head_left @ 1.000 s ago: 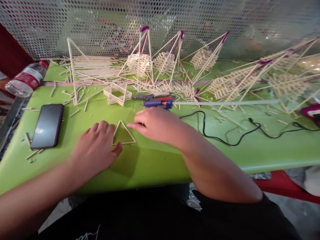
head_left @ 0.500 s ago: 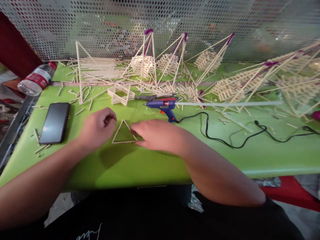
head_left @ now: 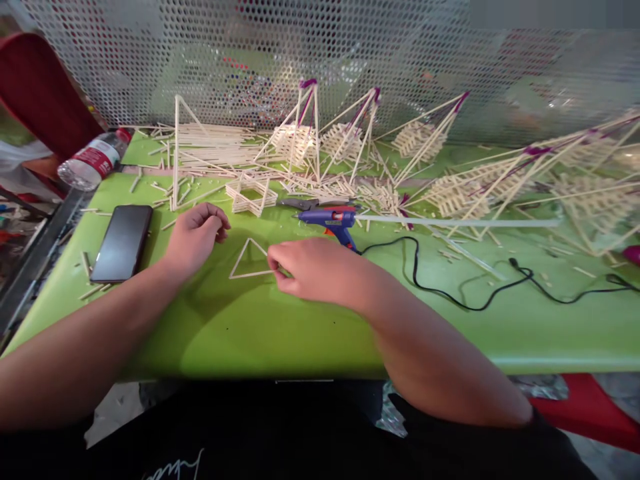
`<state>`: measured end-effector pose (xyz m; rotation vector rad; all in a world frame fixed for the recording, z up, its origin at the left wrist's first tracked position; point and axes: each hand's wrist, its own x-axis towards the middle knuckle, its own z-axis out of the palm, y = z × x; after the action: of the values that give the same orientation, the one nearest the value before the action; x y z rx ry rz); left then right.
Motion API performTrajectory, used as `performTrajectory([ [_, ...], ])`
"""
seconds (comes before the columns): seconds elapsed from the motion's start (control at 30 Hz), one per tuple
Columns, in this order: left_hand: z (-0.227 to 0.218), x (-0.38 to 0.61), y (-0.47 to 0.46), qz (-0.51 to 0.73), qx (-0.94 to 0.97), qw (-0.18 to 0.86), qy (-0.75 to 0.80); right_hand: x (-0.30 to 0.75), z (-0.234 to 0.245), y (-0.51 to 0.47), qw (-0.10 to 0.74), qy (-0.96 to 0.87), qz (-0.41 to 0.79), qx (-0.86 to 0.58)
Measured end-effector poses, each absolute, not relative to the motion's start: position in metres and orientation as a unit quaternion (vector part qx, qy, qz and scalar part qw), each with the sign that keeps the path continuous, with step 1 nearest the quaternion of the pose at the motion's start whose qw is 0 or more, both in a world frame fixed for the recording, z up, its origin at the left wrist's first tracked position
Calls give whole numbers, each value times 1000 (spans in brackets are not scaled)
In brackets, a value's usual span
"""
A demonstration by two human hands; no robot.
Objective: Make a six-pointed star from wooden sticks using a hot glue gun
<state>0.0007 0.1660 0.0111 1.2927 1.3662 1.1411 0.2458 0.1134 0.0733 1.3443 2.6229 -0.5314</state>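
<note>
At the far left, a clear bottle with a red label and cap [head_left: 95, 162] lies on its side at the edge of the green table [head_left: 280, 340]. Nearer, a dark phone [head_left: 122, 243] lies flat, with short stick offcuts beside its near left corner. Behind it to the right, a tall bent stick frame [head_left: 176, 157] stands in front of a heap of long thin sticks [head_left: 215, 141]. The left hand [head_left: 193, 235] is just right of the phone, fingers loosely curled; I cannot tell whether anything is between them. Beyond it to the right sits a star-shaped stack of sticks [head_left: 250, 198]. In the near middle is a small stick triangle [head_left: 251, 274], between the two hands, its right corner pinched between the thumb and fingers of the right hand [head_left: 310, 268]. Just beyond that hand, a blue glue gun [head_left: 327, 217] lies on its side, nozzle pointing left, with grey pliers [head_left: 297, 202] right behind it. A long pale glue stick [head_left: 450, 221] extends right from the gun, and its black cable [head_left: 415, 263] winds nearer and to the right. Across the far middle and right stand purple-tipped stick models [head_left: 295, 143], before a perforated metal screen [head_left: 400, 47]
</note>
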Motion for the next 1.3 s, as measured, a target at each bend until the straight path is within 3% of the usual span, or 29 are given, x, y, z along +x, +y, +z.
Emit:
performTrajectory([
  [0.23,18,-1,159,464,488,497,547,263,82,118,-63,868,-117,478],
  [0.43,24,4,152,424,497,573,494,258,76,117,-57,903,18,425],
  [0.63,23,3,151,451,500,575,465,257,64,119,-67,914,84,392],
  [0.73,18,3,152,470,516,560,446,261,61,121,-114,914,53,386],
  [1.0,22,4,141,488,613,485,390,261,60,123,-394,822,-89,402],
  [1.3,28,4,139,482,689,443,310,258,62,121,-415,835,-135,334],
])
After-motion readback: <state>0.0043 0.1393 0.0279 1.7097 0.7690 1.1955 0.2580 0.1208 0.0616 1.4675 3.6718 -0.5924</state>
